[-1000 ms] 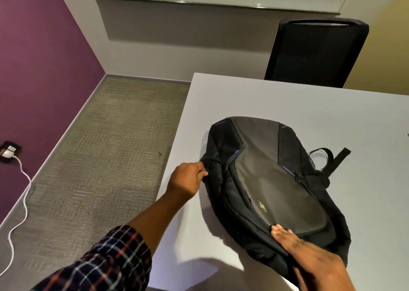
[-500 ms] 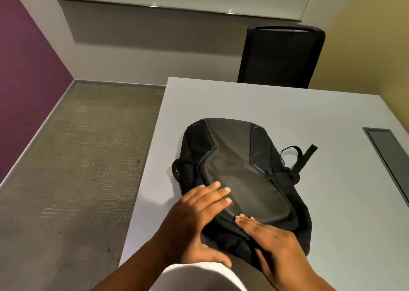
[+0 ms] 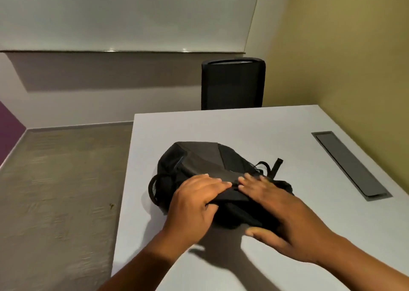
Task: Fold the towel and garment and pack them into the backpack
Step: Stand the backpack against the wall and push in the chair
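Black backpack (image 3: 199, 157) lies flat on table (image 3: 243, 126), front side up, near end under both hands, the rest running away past the fingertips. The left hand (image 3: 194, 206) is on the near-left part of the backpack: fingers (image 3: 212, 183) bent over a raised fold of black fabric, thumb tucked under that fold from the near side, so it pinches the fabric. The right hand (image 3: 281, 217) is just beside it, the two hands' fingertips almost meeting on top of the backpack. Its fingers (image 3: 252, 181) are straight and spread, palm flat down on the near-right part, thumb stuck out toward the left hand along the backpack's near edge; it presses and grips nothing. Both forearms are bare, coming in from the bottom edge. Side mesh pocket (image 3: 155, 186) bulges out just left of the left hand. A black strap (image 3: 276, 166) with a loop sticks out just beyond the right hand's fingertips, lying on the table. A grey panel (image 3: 349, 164) is set into the table well right of the right hand, running lengthwise away from the person. A black chair (image 3: 232, 84) stands at the table's far edge, well beyond both hands, with a whiteboard (image 3: 121, 13) higher up beyond that. There is carpet (image 3: 55, 191) left of the left hand, past the table edge, a yellow wall (image 3: 354, 47) far right and a purple wall (image 3: 8, 126) far left. Hands a bit blurred; can't tell whether the zip is open.
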`<state>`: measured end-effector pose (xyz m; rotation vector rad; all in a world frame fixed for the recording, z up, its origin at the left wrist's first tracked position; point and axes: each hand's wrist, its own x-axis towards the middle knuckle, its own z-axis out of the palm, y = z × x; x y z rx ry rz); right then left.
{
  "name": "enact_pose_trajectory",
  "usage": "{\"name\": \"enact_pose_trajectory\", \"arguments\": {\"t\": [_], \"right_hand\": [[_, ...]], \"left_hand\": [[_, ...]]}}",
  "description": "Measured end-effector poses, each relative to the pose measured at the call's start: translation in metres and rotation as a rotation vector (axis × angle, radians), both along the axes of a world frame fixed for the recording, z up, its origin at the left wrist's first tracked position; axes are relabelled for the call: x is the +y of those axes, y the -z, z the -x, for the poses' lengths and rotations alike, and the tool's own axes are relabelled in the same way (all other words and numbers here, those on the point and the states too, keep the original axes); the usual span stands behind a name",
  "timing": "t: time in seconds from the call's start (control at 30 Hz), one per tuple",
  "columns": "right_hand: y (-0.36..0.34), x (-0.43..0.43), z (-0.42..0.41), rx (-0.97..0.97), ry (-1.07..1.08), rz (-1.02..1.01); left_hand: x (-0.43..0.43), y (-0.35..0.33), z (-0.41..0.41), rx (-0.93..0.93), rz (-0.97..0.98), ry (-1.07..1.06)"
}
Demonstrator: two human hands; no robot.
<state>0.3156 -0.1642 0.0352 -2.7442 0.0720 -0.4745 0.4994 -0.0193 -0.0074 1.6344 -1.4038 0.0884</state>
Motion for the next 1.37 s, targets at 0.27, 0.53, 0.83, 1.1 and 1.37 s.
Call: {"name": "enact_pose_trajectory", "arguments": {"t": [0.27, 0.53, 0.83, 1.1, 1.37], "right_hand": [[-0.024, -0.046, 0.039, -0.108, 0.232, 0.071], [-0.034, -0.061, 0.068, -0.377, 0.294, 0.009], [0.015, -0.07, 0.087, -0.474, 0.239, -0.024], [0.022, -0.09, 0.095, -0.507, 0.143, -0.074], [0.031, -0.101, 0.085, -0.448, 0.189, 0.016]], "left_hand": [[-0.023, -0.072, -0.033, 0.184, 0.127, -0.07], [-0.065, -0.109, -0.007, 0.137, 0.168, 0.054], [-0.079, -0.048, 0.031, -0.329, 0.118, -0.06], [-0.092, -0.038, 0.069, -0.252, 0.183, -0.271], [-0.108, -0.028, 0.068, -0.083, 0.219, -0.285]]}}
